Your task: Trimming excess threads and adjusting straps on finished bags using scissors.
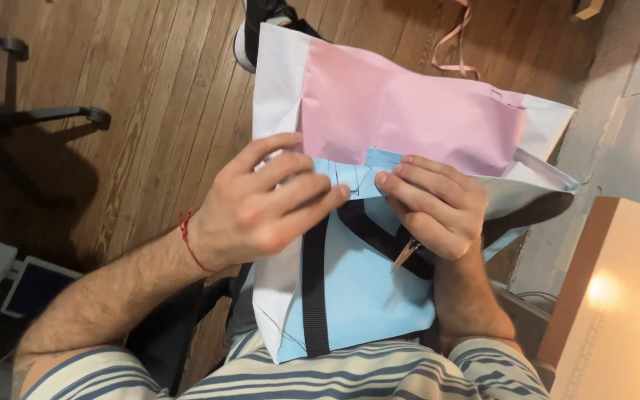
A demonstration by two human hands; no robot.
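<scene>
- Grip, left hand (261, 204): fingers curled down over the top edge of the light blue fabric panel (364, 289), pinching it where it meets the pink fabric panel (401, 118).
- Grip, right hand (435, 207): fingertips pressed on the same blue edge, just beside the left fingertips; the palm is also closed around a thin pointed metal tool (407, 254), whose tip sticks out below the hand. Cannot tell whether it is small scissors or a needle-like tool.
- Work piece lies across the lap, above the wooden floor (150, 89); black strap (315, 289) runs down the blue panel, loose thread lines (350, 181) show near the fingertips.
- Risk: the tool tip points toward the blue fabric and sits close to it; a shift of the right hand could snag or prick the cloth.
- Risk: both hands hold one small spot, the rest hangs unsupported, so the white edge (275, 81) could slide off the lap.
- Risk: fingertips crowd the seam, hiding it; a pulled thread could go unnoticed.
</scene>
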